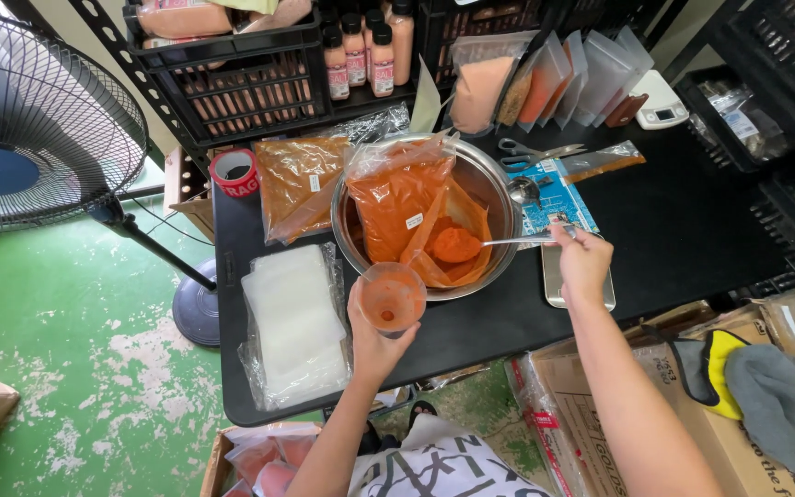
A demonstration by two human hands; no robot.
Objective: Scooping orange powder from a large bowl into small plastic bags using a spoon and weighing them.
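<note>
Orange powder [455, 245] sits heaped on the spoon [508, 241] gripped in the right hand [583, 262] over the bowl [499, 189], while the left hand [374, 340] clasps the small cup [392, 296] beside the rim — a wobble could scatter powder onto the black table [683, 221].

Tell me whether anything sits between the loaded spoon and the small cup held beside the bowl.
Nothing visible does. The right hand holds the spoon, heaped with orange powder, over the open bag in the metal bowl. The left hand holds the cup just outside the bowl's near rim. Only that rim and the bag's edge lie below the path.
</note>
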